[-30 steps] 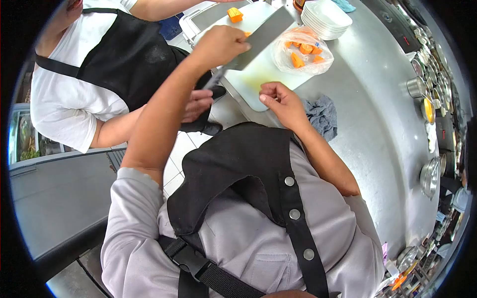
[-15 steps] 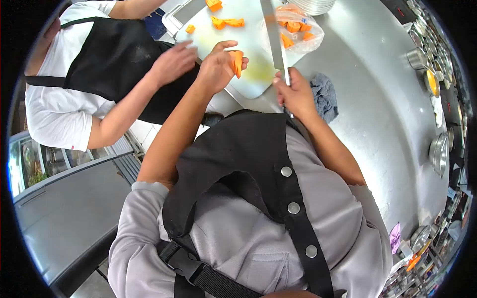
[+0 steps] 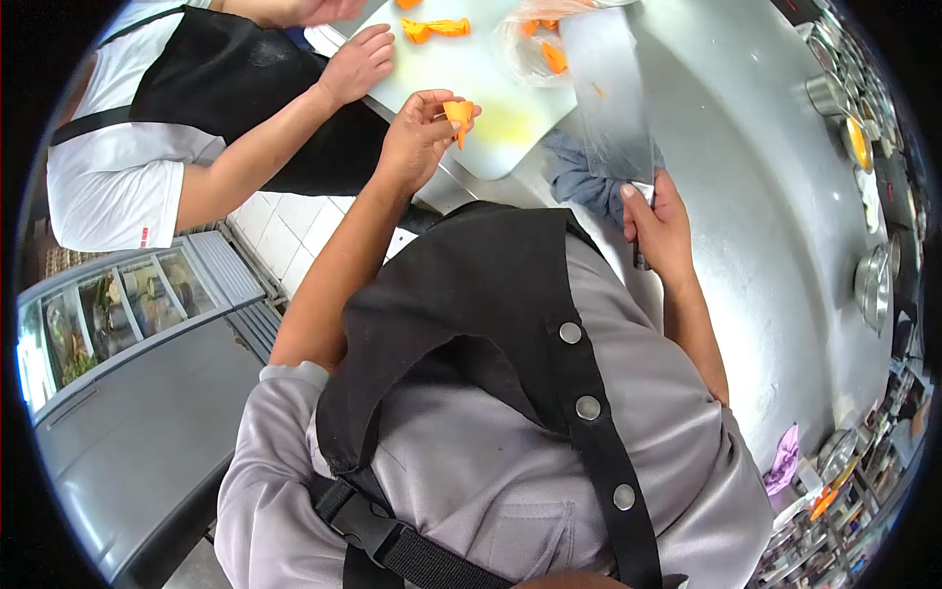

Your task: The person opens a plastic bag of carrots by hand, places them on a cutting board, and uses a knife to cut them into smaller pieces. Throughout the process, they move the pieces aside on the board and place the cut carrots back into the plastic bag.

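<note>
Between the fingers of my left hand (image 3: 417,140) is a carved orange piece (image 3: 458,116), held over the near part of a white cutting board (image 3: 491,147). My right hand (image 3: 662,226) grips the handle of a wide cleaver (image 3: 610,93), its blade pointing away from me and its flat side showing. Beneath the blade, a grey-blue cloth (image 3: 581,182) lies bunched on the steel counter. More orange pieces (image 3: 435,29) rest on the board. A clear plastic bag (image 3: 525,49) with orange pieces in it sits at the board's right side.
At the left, a person in a black apron (image 3: 231,88) has one hand (image 3: 361,64) at the board's left edge. A grey refrigerated cabinet (image 3: 147,393) stands at lower left. Metal bowls and pans (image 3: 871,285) line the right side of the steel counter (image 3: 756,196).
My right hand has moved right and slightly toward me with the cleaver, whose flat side now shows. The orange piece has turned in my left hand. The other person's hand has shifted up.
</note>
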A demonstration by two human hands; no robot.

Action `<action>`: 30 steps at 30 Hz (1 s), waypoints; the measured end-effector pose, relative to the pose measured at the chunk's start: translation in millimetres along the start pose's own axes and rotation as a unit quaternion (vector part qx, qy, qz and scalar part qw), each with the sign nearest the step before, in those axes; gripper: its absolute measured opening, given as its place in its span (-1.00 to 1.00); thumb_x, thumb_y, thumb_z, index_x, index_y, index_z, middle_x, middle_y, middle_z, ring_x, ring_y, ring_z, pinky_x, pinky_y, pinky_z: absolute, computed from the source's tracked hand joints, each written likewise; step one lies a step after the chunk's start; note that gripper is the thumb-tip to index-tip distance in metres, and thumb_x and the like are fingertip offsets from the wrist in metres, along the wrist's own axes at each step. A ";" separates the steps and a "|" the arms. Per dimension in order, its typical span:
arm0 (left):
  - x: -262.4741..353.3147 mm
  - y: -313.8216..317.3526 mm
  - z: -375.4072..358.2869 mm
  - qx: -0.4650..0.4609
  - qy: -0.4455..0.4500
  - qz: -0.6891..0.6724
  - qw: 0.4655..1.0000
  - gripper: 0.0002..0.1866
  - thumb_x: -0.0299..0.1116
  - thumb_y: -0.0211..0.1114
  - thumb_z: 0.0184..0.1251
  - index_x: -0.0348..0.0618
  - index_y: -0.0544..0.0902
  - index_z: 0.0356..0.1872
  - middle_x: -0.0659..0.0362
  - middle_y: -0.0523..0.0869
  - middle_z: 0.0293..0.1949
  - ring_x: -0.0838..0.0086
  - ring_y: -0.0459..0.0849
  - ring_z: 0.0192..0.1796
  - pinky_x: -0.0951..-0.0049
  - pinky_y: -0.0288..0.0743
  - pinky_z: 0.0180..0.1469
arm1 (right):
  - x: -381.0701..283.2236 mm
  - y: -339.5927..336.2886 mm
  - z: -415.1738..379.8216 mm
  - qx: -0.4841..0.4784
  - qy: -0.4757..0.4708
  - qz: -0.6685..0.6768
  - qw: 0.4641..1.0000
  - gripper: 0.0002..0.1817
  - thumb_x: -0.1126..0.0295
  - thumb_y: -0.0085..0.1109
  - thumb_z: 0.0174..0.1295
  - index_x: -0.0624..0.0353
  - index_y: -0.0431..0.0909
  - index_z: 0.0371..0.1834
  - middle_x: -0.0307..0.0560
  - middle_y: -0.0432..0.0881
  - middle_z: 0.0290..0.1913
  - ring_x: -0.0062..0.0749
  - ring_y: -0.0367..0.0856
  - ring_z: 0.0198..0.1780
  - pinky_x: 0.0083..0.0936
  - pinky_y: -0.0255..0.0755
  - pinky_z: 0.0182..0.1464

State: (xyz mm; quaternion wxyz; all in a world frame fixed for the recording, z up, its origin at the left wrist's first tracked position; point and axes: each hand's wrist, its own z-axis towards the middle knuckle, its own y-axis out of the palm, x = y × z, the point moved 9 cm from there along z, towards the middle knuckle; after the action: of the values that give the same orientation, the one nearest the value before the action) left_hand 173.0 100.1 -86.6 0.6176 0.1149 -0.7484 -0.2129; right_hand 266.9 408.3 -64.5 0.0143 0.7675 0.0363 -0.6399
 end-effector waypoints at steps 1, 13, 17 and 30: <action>-4.3 -7.6 2.6 0.025 -0.002 0.065 0.998 -0.52 -0.78 0.18 0.28 -0.23 0.43 0.21 -0.17 0.64 0.18 0.06 0.66 0.26 0.24 0.58 0.27 | 2.6 -1.4 -3.9 0.011 0.014 -0.065 0.998 -0.77 0.36 0.14 0.51 0.18 0.50 0.12 -0.31 0.45 -0.54 -0.67 0.40 -0.60 -0.64 0.31 -0.54; 19.6 -29.2 20.3 0.070 0.090 0.546 0.830 -0.51 -0.36 0.41 0.31 -0.23 0.63 0.26 -0.02 0.70 0.02 0.37 0.73 -0.07 0.43 0.61 0.04 | 30.6 25.7 -14.9 -0.132 0.124 -0.049 0.982 -0.79 0.36 0.14 0.51 0.13 0.50 0.12 -0.33 0.41 -0.55 -0.69 0.35 -0.63 -0.63 0.30 -0.56; 25.8 -9.5 13.1 0.070 0.134 0.572 0.806 -0.50 -0.37 0.39 0.34 -0.29 0.59 0.29 -0.03 0.69 0.08 0.41 0.74 -0.12 0.46 0.61 -0.04 | 34.6 31.4 -13.5 -0.142 0.142 -0.080 0.976 -0.78 0.37 0.13 0.51 0.14 0.50 0.13 -0.33 0.40 -0.55 -0.69 0.34 -0.63 -0.63 0.30 -0.57; 21.0 -34.3 21.2 0.106 0.020 0.375 0.921 -0.56 -0.49 0.23 0.42 -0.37 0.58 0.30 0.15 0.74 -0.02 0.59 0.67 -0.08 0.62 0.55 -0.02 | 16.0 36.2 -9.4 -0.161 0.151 -0.103 0.970 -0.78 0.36 0.11 0.50 0.22 0.47 0.08 -0.33 0.39 -0.57 -0.66 0.35 -0.67 -0.58 0.27 -0.59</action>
State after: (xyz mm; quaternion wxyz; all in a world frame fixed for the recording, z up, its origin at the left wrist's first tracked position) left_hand 144.9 64.4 -87.2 0.6512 -0.1047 -0.7425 0.1171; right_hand 281.6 373.5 -79.4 0.0655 0.8349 0.2194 -0.5006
